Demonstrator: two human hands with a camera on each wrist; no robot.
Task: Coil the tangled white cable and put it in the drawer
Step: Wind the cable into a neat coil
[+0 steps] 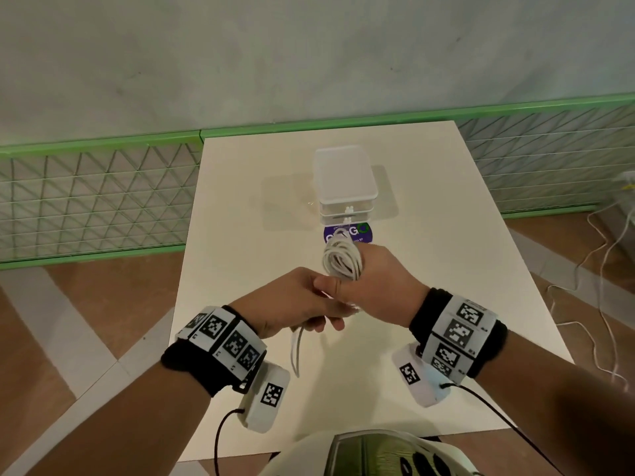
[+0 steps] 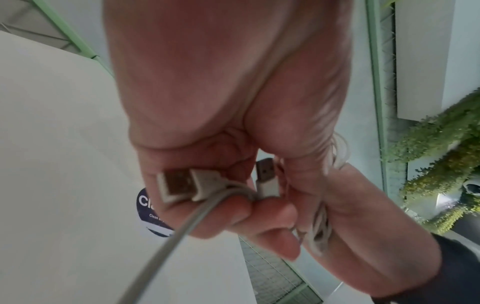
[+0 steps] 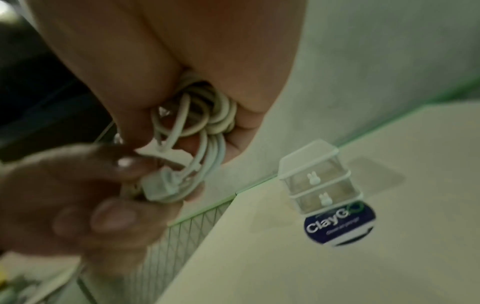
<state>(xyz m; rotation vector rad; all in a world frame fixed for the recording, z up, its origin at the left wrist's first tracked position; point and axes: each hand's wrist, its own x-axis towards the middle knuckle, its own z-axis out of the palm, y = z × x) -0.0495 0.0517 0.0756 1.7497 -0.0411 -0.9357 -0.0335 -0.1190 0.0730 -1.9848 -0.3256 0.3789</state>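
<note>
The white cable (image 1: pixel 342 261) is wound in loops around my right hand (image 1: pixel 371 286), which holds the coil (image 3: pixel 205 117) above the white table (image 1: pixel 240 262). My left hand (image 1: pixel 309 307) meets the right one and pinches the cable's plug ends; two USB plugs (image 2: pixel 182 183) show between its fingers. A loose stretch of cable (image 1: pixel 296 352) hangs down below the left hand. The small clear drawer unit (image 1: pixel 345 187) with two shut drawers and bunny knobs (image 3: pixel 311 178) stands on the table beyond my hands.
A round dark blue sticker (image 1: pixel 347 233) lies on the table just before the drawer unit. A green mesh fence (image 1: pixel 99 197) runs behind the table. White wires (image 1: pixel 604 269) trail on the floor to the right.
</note>
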